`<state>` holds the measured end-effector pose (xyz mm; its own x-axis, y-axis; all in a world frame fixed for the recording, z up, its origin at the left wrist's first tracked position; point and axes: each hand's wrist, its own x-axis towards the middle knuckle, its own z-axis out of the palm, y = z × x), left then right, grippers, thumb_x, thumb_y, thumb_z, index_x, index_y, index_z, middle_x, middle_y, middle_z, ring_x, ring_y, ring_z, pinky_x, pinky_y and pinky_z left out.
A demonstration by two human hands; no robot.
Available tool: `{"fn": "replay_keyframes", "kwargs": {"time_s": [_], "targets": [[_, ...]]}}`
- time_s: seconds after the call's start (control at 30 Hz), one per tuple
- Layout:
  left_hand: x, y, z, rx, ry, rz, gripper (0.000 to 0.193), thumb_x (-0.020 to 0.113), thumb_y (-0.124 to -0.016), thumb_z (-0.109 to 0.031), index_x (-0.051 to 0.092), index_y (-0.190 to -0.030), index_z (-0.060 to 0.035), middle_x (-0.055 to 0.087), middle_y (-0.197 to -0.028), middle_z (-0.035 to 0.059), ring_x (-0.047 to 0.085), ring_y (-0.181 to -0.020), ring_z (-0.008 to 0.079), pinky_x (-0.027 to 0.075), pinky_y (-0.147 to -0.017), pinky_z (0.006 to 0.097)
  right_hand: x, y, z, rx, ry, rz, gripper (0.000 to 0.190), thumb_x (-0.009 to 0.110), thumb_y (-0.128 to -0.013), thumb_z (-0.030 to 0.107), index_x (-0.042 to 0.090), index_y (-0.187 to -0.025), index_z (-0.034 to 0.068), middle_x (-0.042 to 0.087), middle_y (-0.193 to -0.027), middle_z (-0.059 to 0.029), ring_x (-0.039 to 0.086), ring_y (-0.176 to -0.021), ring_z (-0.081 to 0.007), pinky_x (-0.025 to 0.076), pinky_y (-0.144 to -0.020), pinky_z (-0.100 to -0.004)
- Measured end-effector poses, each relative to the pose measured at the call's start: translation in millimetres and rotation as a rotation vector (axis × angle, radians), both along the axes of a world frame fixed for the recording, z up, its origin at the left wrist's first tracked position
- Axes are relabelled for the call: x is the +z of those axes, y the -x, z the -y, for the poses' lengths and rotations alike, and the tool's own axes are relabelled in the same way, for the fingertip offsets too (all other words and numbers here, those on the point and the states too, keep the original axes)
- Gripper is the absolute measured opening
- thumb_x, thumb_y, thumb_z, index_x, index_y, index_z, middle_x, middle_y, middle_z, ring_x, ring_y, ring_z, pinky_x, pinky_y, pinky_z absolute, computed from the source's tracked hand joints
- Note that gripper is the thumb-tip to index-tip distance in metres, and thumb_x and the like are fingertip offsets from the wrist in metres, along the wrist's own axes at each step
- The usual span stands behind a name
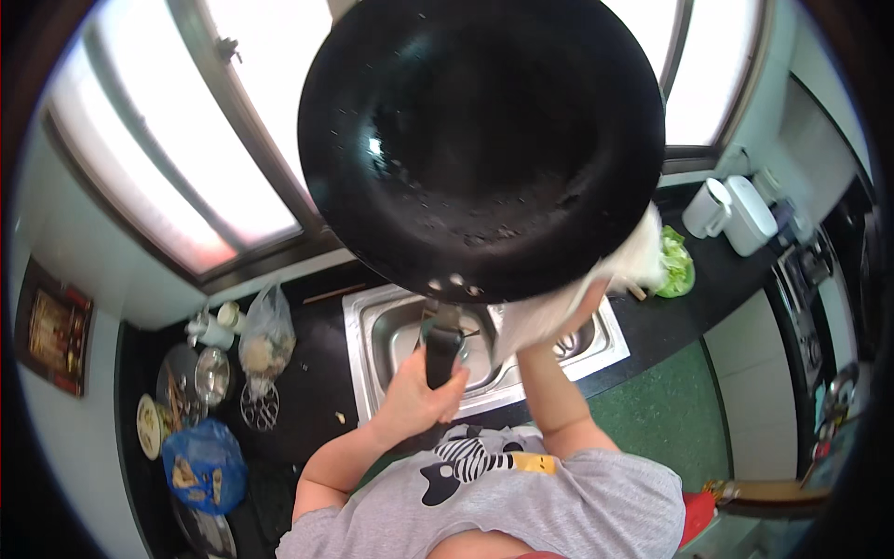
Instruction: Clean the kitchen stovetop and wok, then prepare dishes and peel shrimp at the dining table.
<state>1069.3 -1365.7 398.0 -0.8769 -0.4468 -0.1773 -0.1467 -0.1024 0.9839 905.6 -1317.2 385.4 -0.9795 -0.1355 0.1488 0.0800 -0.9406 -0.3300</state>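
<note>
My left hand [422, 395] is closed around the black handle of a large dark wok [482, 140], which is raised above the sink with its inner side facing me. Drops and wet streaks glisten inside the wok. My right hand [587, 311] holds a white cloth [552, 311] behind the wok's lower right rim; its fingers are mostly hidden by the cloth. Below is a stainless steel double sink [367, 349], partly covered by the wok, the cloth and my arms.
On the left counter are a clear plastic bag of food [267, 339], a metal bowl [211, 377] and a blue plastic bag [204, 465]. Leafy greens [674, 265], a white pitcher [707, 208] and a white container [749, 215] stand at right. Windows [160, 140] rise behind the sink.
</note>
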Motion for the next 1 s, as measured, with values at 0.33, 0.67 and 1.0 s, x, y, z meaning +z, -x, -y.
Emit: {"fn": "replay_keyframes", "kwargs": {"time_s": [0.33, 0.67, 1.0], "targets": [[15.9, 36.7, -8.0, -0.903, -0.216, 0.244, 0.019, 0.057, -0.093, 0.002, 0.041, -0.086, -0.0053, 0.046, -0.055, -0.0007, 0.045, -0.043, 0.0083, 0.033, -0.041, 0.0273, -82.3, 27.2, -245.0, -0.255, 0.037, -0.559, 0.067, 0.036, -0.101, 0.055, 0.036, -0.148, 0.007, 0.042, -0.149, -0.0111, 0.046, -0.133, -0.0267, 0.031, -0.116, -0.0416], [25.7, 125.1, -119.3, -1.587, -0.413, 0.584, 0.024, 0.061, -0.090, 0.000, 0.041, -0.082, -0.0083, 0.044, -0.056, -0.0027, 0.040, -0.043, 0.0054, 0.027, -0.040, 0.0241, -115.4, -34.5, -493.7, -0.717, -0.570, -0.437, 0.061, 0.037, -0.101, 0.053, 0.043, -0.141, 0.008, 0.048, -0.142, -0.0103, 0.049, -0.128, -0.0258, 0.036, -0.111, -0.0432], [-22.9, 227.7, -382.2, -1.659, -0.562, 0.459, 0.025, 0.069, -0.087, -0.003, 0.045, -0.091, -0.0077, 0.045, -0.058, -0.0031, 0.040, -0.042, 0.0035, 0.033, -0.040, 0.0228, -98.7, 101.2, -556.5, -0.919, -1.133, -0.156, 0.057, 0.038, -0.100, 0.052, 0.050, -0.135, 0.009, 0.055, -0.134, -0.0094, 0.053, -0.124, -0.0250, 0.040, -0.106, -0.0449]]}}
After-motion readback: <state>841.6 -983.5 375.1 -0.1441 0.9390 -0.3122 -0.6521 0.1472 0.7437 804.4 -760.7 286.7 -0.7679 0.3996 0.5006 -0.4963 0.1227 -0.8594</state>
